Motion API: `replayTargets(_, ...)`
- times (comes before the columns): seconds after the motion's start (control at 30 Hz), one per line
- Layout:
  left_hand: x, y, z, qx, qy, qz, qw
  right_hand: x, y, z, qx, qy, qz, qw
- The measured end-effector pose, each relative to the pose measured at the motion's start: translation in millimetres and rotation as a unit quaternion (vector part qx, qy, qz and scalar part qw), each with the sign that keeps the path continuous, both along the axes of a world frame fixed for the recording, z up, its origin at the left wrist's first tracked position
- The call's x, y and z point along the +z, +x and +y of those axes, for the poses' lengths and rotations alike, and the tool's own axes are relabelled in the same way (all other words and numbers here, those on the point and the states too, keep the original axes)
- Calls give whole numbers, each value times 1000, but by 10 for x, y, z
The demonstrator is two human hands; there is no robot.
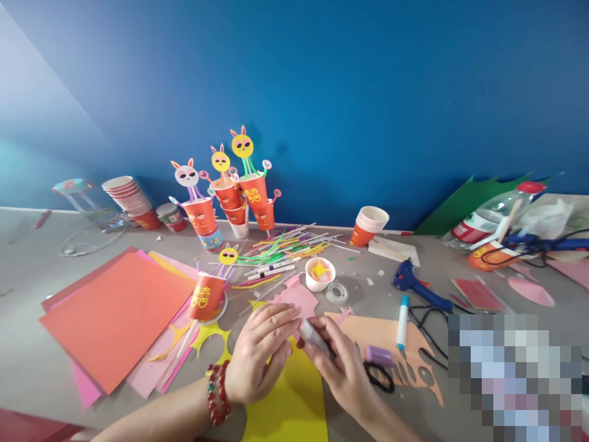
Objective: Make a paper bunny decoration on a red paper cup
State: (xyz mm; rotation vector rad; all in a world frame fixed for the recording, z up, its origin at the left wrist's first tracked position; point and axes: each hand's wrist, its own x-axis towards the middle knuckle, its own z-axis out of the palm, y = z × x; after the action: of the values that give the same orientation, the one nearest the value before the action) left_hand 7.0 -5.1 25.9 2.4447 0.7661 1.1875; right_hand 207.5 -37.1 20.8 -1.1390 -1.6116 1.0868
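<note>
My right hand point(338, 359) is closed around a small whitish tube that looks like a glue stick point(315, 337). Its top end points toward the fingertips of my left hand point(262, 350), where the fingers are bent together over the thumb; anything pinched there is hidden. Beneath both hands lies a yellow paper sheet point(289, 405). A purple cap point(380, 356) rests beside my right hand, close to a black hair tie point(378, 377) and cut orange paper point(368, 331). Beyond my fingertips is a pink paper scrap point(297, 298).
Rabbit-faced paper cup figures point(207, 294) stand left and at the back. Colored paper sheets point(119, 319) are stacked left. A white cup point(320, 274) holds paper pieces near a tape roll point(337, 293). A blue glue gun point(421, 285), marker point(402, 322) and bottle point(492, 215) are right.
</note>
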Motion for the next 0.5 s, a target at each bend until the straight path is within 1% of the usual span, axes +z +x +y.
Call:
replayTargets(0.17,20,2,-13,4,11,9,1000,-28,7,-6,-1,7,-3,1000)
replayTargets(0.37,11,18,-1,1,-14,-16,1000,-48,25,-2,18,18,-22,999)
replayTargets(0.5,1,27,8,3,-16,-4,1000,-46,25,2,-2,30,-46,998)
